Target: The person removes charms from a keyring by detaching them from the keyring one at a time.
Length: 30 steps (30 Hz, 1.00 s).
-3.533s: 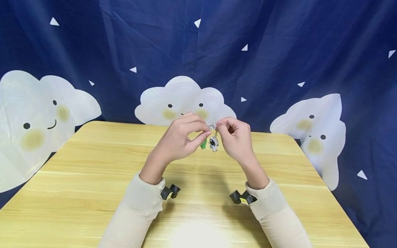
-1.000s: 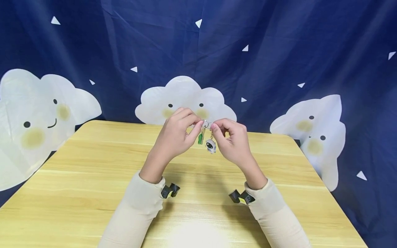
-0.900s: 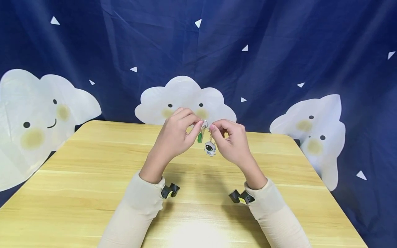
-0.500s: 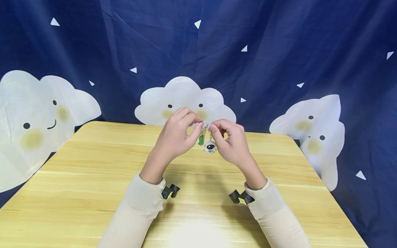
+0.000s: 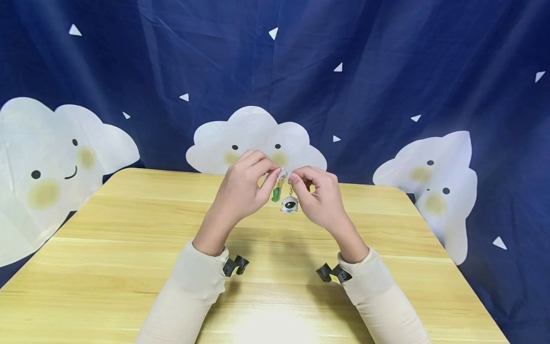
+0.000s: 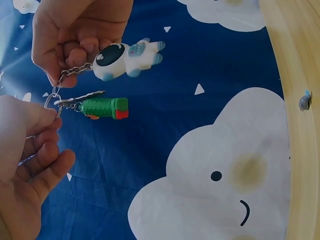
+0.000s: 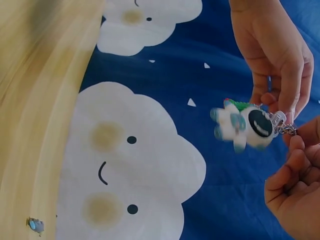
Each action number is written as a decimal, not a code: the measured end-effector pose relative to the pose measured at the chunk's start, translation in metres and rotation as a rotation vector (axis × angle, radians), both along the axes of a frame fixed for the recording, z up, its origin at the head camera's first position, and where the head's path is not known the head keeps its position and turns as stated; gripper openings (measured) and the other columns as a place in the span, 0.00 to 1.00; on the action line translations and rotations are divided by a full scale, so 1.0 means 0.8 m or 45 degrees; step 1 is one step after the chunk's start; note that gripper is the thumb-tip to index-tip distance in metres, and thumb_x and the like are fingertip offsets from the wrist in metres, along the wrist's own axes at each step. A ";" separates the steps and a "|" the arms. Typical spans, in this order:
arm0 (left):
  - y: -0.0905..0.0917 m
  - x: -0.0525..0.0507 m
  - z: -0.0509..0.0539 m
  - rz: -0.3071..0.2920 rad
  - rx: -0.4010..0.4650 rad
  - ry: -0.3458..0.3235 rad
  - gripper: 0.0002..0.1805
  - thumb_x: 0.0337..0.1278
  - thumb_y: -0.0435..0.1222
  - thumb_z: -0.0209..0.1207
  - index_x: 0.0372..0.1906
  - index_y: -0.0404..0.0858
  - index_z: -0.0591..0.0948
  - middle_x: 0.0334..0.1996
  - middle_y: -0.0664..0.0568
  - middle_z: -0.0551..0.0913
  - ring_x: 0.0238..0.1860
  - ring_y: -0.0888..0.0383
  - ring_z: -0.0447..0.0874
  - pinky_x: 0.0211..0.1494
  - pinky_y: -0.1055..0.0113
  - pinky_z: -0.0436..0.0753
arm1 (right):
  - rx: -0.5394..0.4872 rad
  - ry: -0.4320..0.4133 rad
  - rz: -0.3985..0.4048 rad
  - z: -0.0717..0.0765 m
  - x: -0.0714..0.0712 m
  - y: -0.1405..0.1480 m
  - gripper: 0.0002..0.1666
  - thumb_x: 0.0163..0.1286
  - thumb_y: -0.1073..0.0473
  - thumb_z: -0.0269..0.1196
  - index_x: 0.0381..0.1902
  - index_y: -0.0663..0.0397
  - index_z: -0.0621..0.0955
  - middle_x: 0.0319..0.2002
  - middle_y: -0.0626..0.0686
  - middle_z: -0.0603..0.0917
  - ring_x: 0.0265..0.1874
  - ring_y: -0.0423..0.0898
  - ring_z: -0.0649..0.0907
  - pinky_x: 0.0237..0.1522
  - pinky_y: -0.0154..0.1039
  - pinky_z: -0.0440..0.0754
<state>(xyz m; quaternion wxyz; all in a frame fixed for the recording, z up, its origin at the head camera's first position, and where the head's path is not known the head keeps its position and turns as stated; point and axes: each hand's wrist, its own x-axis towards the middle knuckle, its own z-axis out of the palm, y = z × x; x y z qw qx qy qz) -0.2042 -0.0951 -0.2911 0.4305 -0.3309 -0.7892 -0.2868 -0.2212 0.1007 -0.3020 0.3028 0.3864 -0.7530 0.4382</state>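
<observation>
"Two charms, held above the table (image 5: pixel 129 277). Positions?"

"Astronaut charm (image 6: pixel 129 61) hangs below the right hand (image 5: pixel 320 193); green charm (image 6: pixel 100 106) hangs beside it, nearer the left hand (image 5: pixel 245 186)."

"Grip?"

"Left pinches the metal ring (image 6: pixel 47 100); right pinches the upper end of the astronaut's chain (image 6: pixel 75 70)."

"Change?"

"Seconds ago the left thumb partly covered the green charm; both charms now hang in sight between the hands. Judgement: work remains at the ring. Cannot tell whether chain and ring are linked."
</observation>
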 end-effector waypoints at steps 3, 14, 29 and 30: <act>-0.001 0.001 0.000 0.003 0.009 0.007 0.06 0.66 0.30 0.62 0.34 0.35 0.86 0.33 0.50 0.83 0.37 0.53 0.79 0.41 0.63 0.81 | 0.008 -0.009 0.003 -0.001 0.000 -0.001 0.12 0.72 0.66 0.58 0.28 0.58 0.84 0.21 0.46 0.76 0.20 0.41 0.72 0.23 0.36 0.69; -0.002 0.002 0.002 -0.002 0.032 0.005 0.06 0.66 0.30 0.62 0.34 0.34 0.87 0.33 0.49 0.83 0.37 0.53 0.79 0.42 0.63 0.81 | 0.022 -0.024 0.022 -0.002 0.000 -0.003 0.12 0.73 0.65 0.59 0.29 0.57 0.85 0.21 0.46 0.77 0.20 0.41 0.73 0.24 0.34 0.69; -0.003 0.002 0.003 -0.005 0.036 -0.002 0.06 0.66 0.30 0.62 0.34 0.35 0.86 0.33 0.49 0.83 0.38 0.52 0.79 0.43 0.63 0.81 | 0.061 -0.043 0.041 -0.002 0.000 -0.001 0.12 0.73 0.66 0.59 0.30 0.56 0.86 0.19 0.44 0.76 0.20 0.41 0.73 0.23 0.35 0.69; -0.003 0.002 0.003 -0.006 0.037 -0.004 0.06 0.66 0.30 0.61 0.34 0.35 0.86 0.33 0.49 0.83 0.38 0.52 0.79 0.43 0.63 0.81 | 0.064 -0.046 0.044 -0.002 0.000 -0.001 0.12 0.73 0.66 0.59 0.30 0.56 0.86 0.19 0.43 0.76 0.20 0.41 0.73 0.23 0.35 0.70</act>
